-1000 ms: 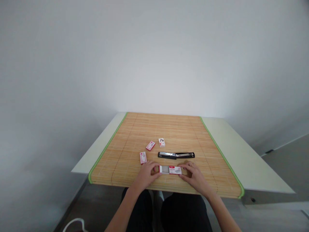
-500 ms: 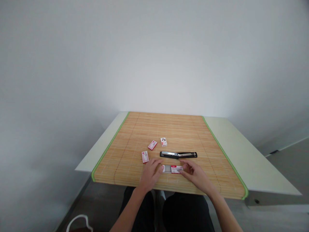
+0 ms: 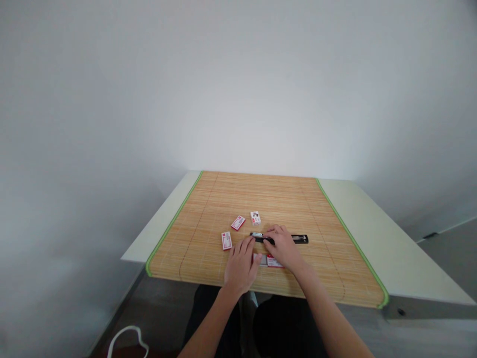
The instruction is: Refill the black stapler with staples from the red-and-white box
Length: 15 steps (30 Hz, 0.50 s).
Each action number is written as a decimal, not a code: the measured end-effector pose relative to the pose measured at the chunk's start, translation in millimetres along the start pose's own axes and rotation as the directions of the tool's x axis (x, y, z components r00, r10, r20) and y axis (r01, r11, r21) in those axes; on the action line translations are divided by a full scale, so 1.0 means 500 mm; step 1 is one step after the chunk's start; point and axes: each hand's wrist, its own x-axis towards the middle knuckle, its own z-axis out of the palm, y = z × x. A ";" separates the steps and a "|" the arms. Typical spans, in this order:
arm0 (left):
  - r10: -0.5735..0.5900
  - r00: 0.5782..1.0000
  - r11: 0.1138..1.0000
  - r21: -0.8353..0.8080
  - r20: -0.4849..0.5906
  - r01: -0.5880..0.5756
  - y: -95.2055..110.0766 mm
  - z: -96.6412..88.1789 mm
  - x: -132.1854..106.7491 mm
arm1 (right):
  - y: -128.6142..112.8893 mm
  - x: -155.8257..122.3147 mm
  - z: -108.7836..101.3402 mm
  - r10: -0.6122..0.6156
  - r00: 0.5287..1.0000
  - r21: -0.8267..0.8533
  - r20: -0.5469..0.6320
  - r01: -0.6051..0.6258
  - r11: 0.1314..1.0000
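My right hand (image 3: 283, 247) lies over the black stapler (image 3: 294, 238), fingers on its left part; whether they grip it I cannot tell. My left hand (image 3: 240, 263) rests flat and released, fingertips near the stapler's left end. The opened staple box (image 3: 269, 260) sits between my hands, partly under the right. Three small boxes (image 3: 238, 222) lie beyond my left hand on the bamboo mat (image 3: 328, 258).

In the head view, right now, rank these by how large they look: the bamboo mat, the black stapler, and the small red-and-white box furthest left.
1. bamboo mat, by far the largest.
2. black stapler, long and thin, partly covered by the right hand.
3. leftmost small box, smallest.
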 end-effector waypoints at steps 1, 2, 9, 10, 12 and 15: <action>0.000 1.000 1.000 0.002 0.000 0.000 0.000 0.000 0.000 | 0.000 -0.001 0.006 0.005 1.000 0.009 -0.008 -0.005 1.000; 0.001 1.000 1.000 0.003 0.002 -0.001 0.001 0.000 0.001 | 0.000 -0.002 0.011 0.011 1.000 0.023 -0.017 -0.011 1.000; 0.011 1.000 1.000 0.004 0.006 -0.011 0.002 -0.003 0.001 | 0.000 0.002 0.037 0.117 0.982 0.144 -0.147 -0.096 0.985; 0.012 1.000 1.000 0.004 0.006 -0.012 0.002 -0.003 0.001 | -0.003 0.004 0.039 0.130 0.978 0.154 -0.164 -0.105 0.983; 0.013 1.000 1.000 0.005 0.008 -0.013 0.003 -0.003 0.001 | -0.011 0.008 0.044 0.146 0.971 0.163 -0.189 -0.115 0.980; 0.014 1.000 1.000 0.000 0.012 -0.014 0.003 -0.004 0.000 | -0.026 0.018 0.045 0.140 0.971 0.178 -0.193 -0.106 0.978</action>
